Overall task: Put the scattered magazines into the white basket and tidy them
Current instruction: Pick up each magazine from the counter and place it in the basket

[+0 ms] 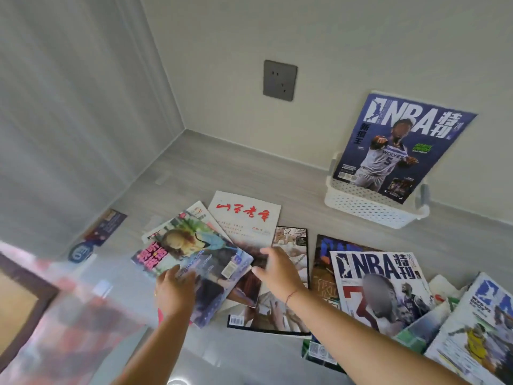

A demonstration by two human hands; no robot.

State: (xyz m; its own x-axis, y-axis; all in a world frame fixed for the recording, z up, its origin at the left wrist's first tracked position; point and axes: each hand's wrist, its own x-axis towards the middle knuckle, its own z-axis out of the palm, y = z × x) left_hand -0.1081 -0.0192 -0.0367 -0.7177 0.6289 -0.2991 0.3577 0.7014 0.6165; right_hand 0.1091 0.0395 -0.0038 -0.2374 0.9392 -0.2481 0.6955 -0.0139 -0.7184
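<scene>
Magazines [244, 218] lie beneath the spread-open right grip [277, 270]; left grip [175, 287] touches one, closure unclear.

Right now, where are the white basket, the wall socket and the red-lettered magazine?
white basket [369, 211], head view, perforated front wall.
wall socket [279, 80], head view, grey plate centre.
red-lettered magazine [244, 218], head view, white upper cover.

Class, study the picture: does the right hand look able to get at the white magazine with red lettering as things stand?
Probably yes. The right hand is open and close to the white magazine, whose cover lies mostly bare; only the colourful magazine overlaps its left edge.
</scene>
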